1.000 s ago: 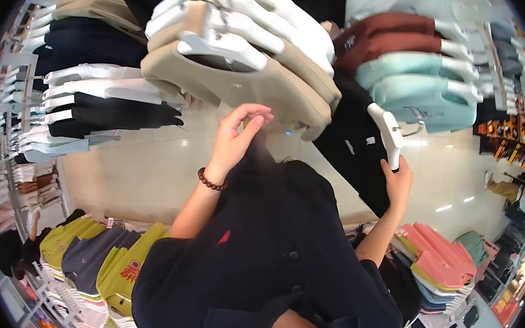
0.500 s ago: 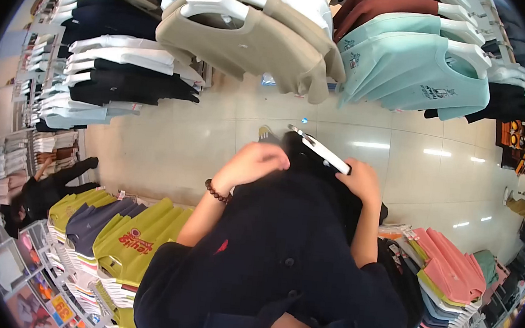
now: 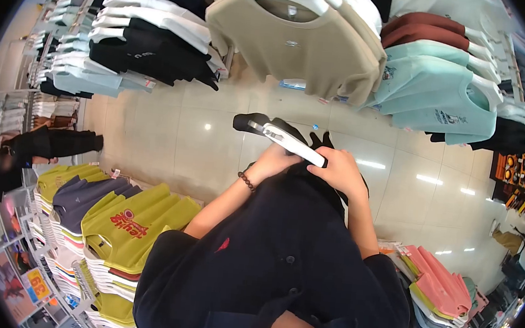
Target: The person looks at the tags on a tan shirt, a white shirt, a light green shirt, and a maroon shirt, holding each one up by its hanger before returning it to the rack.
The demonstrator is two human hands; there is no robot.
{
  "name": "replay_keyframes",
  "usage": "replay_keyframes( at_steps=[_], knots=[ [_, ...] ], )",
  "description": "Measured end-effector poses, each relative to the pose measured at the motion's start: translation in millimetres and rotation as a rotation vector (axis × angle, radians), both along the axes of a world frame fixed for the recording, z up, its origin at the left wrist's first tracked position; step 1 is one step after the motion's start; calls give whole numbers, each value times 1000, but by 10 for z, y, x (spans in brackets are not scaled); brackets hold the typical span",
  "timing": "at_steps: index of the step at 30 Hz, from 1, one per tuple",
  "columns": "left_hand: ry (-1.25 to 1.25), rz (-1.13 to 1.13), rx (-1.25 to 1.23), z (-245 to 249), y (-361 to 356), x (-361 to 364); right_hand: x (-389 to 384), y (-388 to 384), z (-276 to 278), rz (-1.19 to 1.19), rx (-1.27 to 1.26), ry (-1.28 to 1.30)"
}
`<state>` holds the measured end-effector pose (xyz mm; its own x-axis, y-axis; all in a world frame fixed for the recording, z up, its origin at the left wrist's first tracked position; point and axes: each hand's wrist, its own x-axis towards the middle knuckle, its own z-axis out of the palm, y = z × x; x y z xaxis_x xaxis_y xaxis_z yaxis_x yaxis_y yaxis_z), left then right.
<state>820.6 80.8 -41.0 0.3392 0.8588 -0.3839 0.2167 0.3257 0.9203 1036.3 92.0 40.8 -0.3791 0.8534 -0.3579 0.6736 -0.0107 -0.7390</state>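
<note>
In front of my torso is a white clothes hanger [image 3: 295, 145] with a metal hook at its far left end, tilted down to the right. My right hand [image 3: 339, 172] is closed around its near right end. A black garment [image 3: 285, 127] hangs about the hanger, dark against my dark shirt, so its outline is hard to follow. My left hand [image 3: 277, 161], with a beaded bracelet [image 3: 246, 181] on the wrist, is just below the hanger. Its fingers are bent against the black garment, and the fingertips are partly hidden.
Ahead hang beige shirts [image 3: 291, 45] and mint shirts [image 3: 442, 105]. Black shirts [image 3: 147, 54] are at the left. Lime shirts [image 3: 126, 221] and pink shirts [image 3: 439, 282] hang behind, on either side. A person in black [image 3: 48, 148] is at the far left. Tiled floor [image 3: 185, 120] lies between the racks.
My left hand has moved right to the hanger and garment. The hanger has shifted left with my right hand. The view has turned slightly, and more of the black garment shows beyond the hanger.
</note>
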Motion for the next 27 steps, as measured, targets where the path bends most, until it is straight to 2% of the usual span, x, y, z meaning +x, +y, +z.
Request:
replay_keyframes(
  at_steps=[2,4,6,8,10,12,14,15,16,18,19,20,22,25,27],
  knots=[
    [113,-80,130,-257,-141,-164,-230,-28,7,55,9,-26],
    [111,-11,164,-115,-190,-295,-379,-19,9,76,38,-37],
    [-174,68,-82,74,-226,-492,-518,-11,59,15,-10,-81],
    [-205,65,-82,229,-241,-754,-574,-23,-80,-10,130,-83],
    [-382,23,-277,479,-189,-1009,-678,-5,-55,-71,84,-149],
    [-417,15,-265,610,-209,-1156,-761,-18,-119,-94,90,-201],
    [-390,-40,65,620,-235,-1260,-863,-53,-224,-135,88,-221],
    [-300,-69,165,587,-240,-1320,-917,-76,-267,-139,86,-224],
    [-305,-71,157,565,-258,-1371,-977,-112,-310,-142,78,-229],
    [-53,-101,508,601,-280,-1439,-1084,-189,-359,-150,106,-241],
    [174,-123,619,631,-298,-1480,-1119,-234,-369,-151,99,-247],
    [171,-126,617,702,-317,-1509,-1160,-259,-380,-142,68,-261],
    [405,-125,757,831,-349,-1576,-1248,-307,-371,-143,36,-270],
    [256,-144,705,734,-288,-1689,-1290,-377,-320,-146,0,-252],
    [46,-41,329,736,-269,-1696,-1322,-417,-307,-111,37,-227]
  ],
)
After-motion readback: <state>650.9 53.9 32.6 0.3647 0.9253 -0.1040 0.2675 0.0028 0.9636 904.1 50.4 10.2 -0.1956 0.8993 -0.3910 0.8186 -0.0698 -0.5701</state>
